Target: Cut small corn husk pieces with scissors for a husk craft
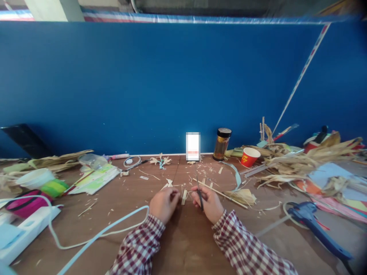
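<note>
My right hand (211,203) is closed around dark-handled scissors (200,199), with the blades pointing away from me. Opposite it, my left hand (164,203) has its fingers curled and pressed together; whatever they grip is too small or hidden to name. Between both hands a short pale strip (184,197) lies on the brown table (187,244). Beyond my right hand a thin stick (222,194) slants across the table, beside a piece of dry corn husk (242,196). Small pale scraps are scattered around.
A blue glue gun (318,225) lies at right, near heaped corn husks (304,162). A red paper cup (250,157) and a lidded jar (222,144) stand behind. At left are a power strip (31,229), looping cable (106,232), pink pouch (28,204) and white bowl (36,178).
</note>
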`<action>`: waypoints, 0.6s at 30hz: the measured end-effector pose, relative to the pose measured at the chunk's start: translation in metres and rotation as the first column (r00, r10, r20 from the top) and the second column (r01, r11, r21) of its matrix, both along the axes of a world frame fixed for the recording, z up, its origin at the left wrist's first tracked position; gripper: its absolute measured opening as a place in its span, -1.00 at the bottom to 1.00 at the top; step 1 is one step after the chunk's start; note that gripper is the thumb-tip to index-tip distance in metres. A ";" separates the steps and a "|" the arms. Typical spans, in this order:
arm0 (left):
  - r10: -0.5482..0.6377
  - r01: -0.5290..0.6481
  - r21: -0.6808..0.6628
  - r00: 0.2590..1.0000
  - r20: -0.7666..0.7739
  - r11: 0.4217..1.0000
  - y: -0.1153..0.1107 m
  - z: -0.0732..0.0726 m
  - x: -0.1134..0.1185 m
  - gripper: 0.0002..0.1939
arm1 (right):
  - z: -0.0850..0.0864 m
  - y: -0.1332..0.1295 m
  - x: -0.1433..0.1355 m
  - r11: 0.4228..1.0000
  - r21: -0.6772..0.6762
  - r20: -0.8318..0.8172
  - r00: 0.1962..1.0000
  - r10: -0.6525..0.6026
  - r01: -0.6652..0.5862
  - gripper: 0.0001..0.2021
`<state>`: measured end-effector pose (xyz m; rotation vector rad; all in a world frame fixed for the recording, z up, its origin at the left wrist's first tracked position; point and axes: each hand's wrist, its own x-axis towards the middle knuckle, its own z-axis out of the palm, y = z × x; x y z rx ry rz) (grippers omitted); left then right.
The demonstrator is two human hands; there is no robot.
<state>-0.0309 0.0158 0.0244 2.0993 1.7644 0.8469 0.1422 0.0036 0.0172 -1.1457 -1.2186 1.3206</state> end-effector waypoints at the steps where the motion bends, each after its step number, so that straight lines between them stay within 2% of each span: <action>1: -0.047 0.045 -0.027 0.996 -0.078 0.999 -0.003 -0.001 0.006 -0.83 | -0.001 0.000 0.001 1.000 -0.002 0.003 1.000 -0.006 0.006 -0.66; 3: -0.081 0.074 -0.045 0.979 -0.188 0.996 -0.007 -0.002 0.014 -0.82 | -0.002 0.001 0.001 1.000 -0.004 0.003 1.000 -0.012 0.012 -0.66; 5: -0.096 0.083 -0.064 0.969 -0.227 0.994 -0.009 -0.003 0.018 -0.81 | -0.001 0.001 0.001 1.000 0.001 -0.004 1.000 -0.010 0.010 -0.66; 13: -0.114 0.090 -0.133 0.975 -0.191 0.987 -0.009 -0.002 0.017 -0.88 | 0.004 0.000 0.000 1.000 -0.002 0.008 1.000 -0.009 0.009 -0.65; 18: -0.127 0.110 -0.109 0.979 -0.161 0.988 -0.011 -0.004 0.016 -0.84 | 0.003 0.002 0.005 0.994 0.066 0.123 0.988 -0.093 0.085 -0.65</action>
